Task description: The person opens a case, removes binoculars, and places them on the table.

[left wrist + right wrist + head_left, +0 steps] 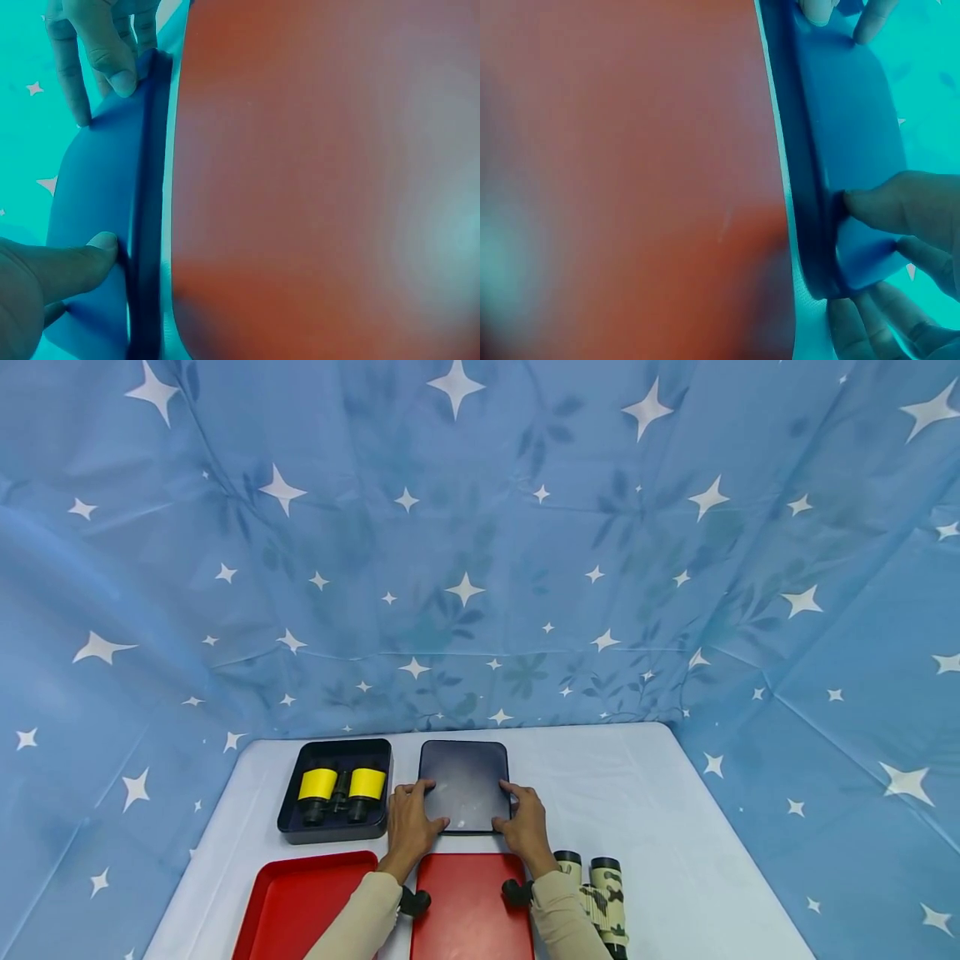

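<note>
Between my two hands lies a flat, dark lid-like tray with rounded corners, on the white tabletop. My left hand holds its left side, thumb on top near the front corner and forefinger at the side edge. On the opposite side my right hand grips it likewise, its thumb on the top face and other fingers around the side and corner. In the left wrist view the dark tray shows a raised front edge. Just in front of it sits a flat red lid-like panel, under my wrists.
A dark box at the back left holds black-and-yellow binoculars. An open red tray lies at front left. Camouflage binoculars stand beside my right forearm, partly hidden by the sleeve. Blue star-patterned cloth surrounds the table.
</note>
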The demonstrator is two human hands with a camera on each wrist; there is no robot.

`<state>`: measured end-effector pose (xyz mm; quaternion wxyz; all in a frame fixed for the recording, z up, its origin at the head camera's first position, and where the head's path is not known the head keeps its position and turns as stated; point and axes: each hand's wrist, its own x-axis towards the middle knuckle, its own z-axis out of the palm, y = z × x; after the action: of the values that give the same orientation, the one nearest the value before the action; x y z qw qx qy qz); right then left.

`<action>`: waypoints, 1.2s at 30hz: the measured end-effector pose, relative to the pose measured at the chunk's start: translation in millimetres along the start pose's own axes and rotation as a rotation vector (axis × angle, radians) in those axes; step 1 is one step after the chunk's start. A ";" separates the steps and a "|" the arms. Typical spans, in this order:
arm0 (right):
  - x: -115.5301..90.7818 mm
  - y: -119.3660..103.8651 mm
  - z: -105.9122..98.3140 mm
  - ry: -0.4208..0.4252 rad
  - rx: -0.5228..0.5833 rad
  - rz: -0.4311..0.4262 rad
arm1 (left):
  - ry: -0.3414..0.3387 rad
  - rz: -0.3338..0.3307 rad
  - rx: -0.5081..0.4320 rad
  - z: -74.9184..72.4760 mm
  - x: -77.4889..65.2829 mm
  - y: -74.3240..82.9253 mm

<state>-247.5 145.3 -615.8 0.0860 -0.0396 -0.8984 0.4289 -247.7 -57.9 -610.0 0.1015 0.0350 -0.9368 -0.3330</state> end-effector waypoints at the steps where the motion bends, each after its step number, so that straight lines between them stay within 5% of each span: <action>1: 0.1 0.3 0.3 -0.001 -0.002 -0.002 | -0.001 -0.001 0.001 0.3 -0.1 -0.2; 36: -3.8 -1.7 0.9 0.005 -0.046 -0.011 | -0.025 0.042 0.060 -0.7 -2.5 -2.4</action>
<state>-243.9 143.0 -615.5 0.0894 -0.0377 -0.9079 0.4078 -245.1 -59.9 -611.5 0.0956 0.0141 -0.9480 -0.3031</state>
